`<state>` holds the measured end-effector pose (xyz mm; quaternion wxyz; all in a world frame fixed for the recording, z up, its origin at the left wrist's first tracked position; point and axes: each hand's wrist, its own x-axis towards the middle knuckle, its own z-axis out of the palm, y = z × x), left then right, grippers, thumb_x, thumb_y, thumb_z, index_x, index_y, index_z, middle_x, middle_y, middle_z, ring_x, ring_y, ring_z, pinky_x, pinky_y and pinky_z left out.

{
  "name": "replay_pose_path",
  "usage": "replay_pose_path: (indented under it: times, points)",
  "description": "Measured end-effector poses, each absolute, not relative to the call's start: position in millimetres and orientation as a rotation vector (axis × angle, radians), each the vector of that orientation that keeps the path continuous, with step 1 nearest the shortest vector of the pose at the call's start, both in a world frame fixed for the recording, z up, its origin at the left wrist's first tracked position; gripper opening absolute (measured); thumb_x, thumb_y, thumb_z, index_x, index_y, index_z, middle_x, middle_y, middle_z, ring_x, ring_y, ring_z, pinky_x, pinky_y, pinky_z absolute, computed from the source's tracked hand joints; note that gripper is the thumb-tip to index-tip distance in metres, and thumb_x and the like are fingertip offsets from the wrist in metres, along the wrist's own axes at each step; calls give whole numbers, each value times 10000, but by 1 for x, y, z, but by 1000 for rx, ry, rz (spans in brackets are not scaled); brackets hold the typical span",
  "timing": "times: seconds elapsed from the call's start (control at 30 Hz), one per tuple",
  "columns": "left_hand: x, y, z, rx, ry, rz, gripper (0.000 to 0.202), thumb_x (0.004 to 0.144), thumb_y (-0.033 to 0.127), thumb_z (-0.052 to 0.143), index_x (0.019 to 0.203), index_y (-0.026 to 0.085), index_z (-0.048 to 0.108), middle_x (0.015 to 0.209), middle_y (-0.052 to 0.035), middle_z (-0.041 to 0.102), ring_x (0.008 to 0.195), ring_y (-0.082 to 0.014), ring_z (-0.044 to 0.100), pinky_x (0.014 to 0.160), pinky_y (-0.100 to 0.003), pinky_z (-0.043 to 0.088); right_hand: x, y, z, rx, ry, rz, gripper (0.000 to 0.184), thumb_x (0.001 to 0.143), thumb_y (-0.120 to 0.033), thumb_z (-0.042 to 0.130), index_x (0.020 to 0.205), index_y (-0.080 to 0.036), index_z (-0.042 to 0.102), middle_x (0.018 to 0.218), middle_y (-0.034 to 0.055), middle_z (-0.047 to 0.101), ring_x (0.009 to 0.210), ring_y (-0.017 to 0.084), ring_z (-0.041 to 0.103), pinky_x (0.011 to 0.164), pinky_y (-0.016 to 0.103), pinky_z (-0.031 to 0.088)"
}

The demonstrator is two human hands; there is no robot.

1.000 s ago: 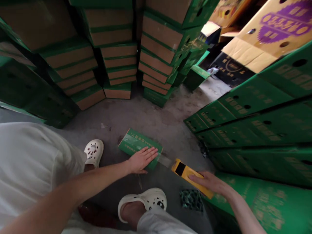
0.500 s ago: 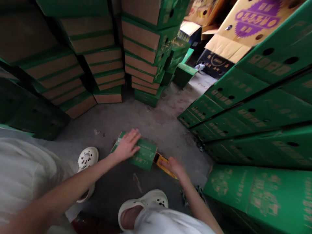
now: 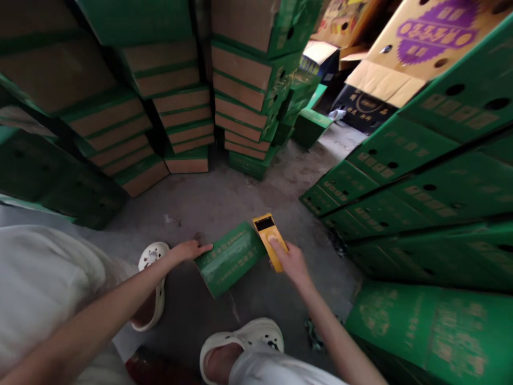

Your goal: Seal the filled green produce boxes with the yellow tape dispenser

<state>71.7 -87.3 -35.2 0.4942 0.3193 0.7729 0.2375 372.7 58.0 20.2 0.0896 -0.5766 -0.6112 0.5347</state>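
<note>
2 white clogs (image 3: 240,345) at 6 o'clock on the concrete floor (image 3: 224,203) | left hand (image 3: 188,250), fingers flat, touching the left edge of a small green box (image 3: 230,259) at centre | right hand (image 3: 290,259) wrapped around yellow tape dispenser (image 3: 270,238) against box's 2 o'clock end | green carton stacks (image 3: 420,182) 10 to 3 o'clock

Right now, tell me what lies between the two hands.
In the head view, the small green carton spans the gap: left hand touches its left end, right hand presses the yellow tape dispenser against its right.
</note>
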Motion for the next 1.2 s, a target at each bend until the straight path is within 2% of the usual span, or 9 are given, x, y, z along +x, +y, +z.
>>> replay_pose_path:
  times: [0.07, 0.13, 0.27, 0.33, 0.4, 0.5, 0.93, 1.2]
  points:
    - [76, -74, -22, 728, 1812, 691, 457, 692, 589, 731, 941, 208, 698, 970, -111, 719, 1057, -304, 636, 783, -293, 471, 364, 70, 52, -1643, -2031, 1621, 566, 794, -701, 561, 908, -151, 634, 688, 79, 701, 562, 194, 670, 481, 244, 502]
    - [86, -57, -5, 623, 1682, 822, 492, 743, 613, 678, 994, 191, 696, 1030, -112, 714, 1034, -273, 644, 768, -290, 490, 356, 72, 76, -1599, -2160, 1747, 570, 767, -716, 589, 867, -156, 628, 641, 66, 693, 526, 195, 656, 450, 246, 490]
    - [105, -39, 16, 277, 1224, 870, 592, 776, 694, 597, 994, 151, 690, 986, -130, 714, 896, -218, 669, 769, -322, 523, 338, 57, 88, -1511, -2172, 1974, 548, 714, -703, 662, 828, -169, 608, 572, 33, 665, 487, 180, 635, 433, 239, 487]
    - [106, -41, 16, 162, 1092, 865, 485, 764, 602, 686, 948, 154, 694, 916, -105, 713, 832, -184, 667, 774, -313, 523, 334, 47, 82, -1498, -2116, 1987, 546, 722, -700, 656, 833, -168, 602, 567, 28, 657, 486, 173, 633, 437, 233, 492]
    - [101, -46, 10, 104, 1044, 890, 345, 744, 444, 772, 922, 159, 694, 870, -73, 706, 775, -151, 655, 765, -300, 520, 334, 39, 74, -1508, -2064, 2005, 556, 743, -708, 626, 856, -165, 602, 575, 27, 655, 484, 165, 632, 440, 230, 496]
    - [95, -53, 0, 108, 1045, 901, 298, 712, 334, 814, 931, 169, 699, 834, -44, 694, 729, -127, 635, 750, -295, 513, 340, 33, 65, -1485, -2067, 2079, 563, 743, -708, 627, 885, -163, 607, 596, 22, 658, 495, 163, 636, 451, 232, 500]
    - [101, -53, -22, 216, 1114, 843, 269, 633, 261, 841, 846, 142, 727, 725, -15, 673, 659, -106, 621, 692, -252, 501, 354, 24, 41, -1386, -2047, 2191, 546, 758, -695, 616, 888, -166, 601, 632, 8, 641, 516, 157, 639, 466, 226, 491]
    - [93, -41, -32, 485, 1410, 936, 165, 686, 267, 763, 793, 144, 737, 683, -21, 672, 578, -90, 560, 582, -220, 435, 352, 22, 55, -1406, -1986, 2372, 556, 706, -696, 650, 884, -173, 593, 651, 22, 657, 560, 159, 644, 528, 239, 516]
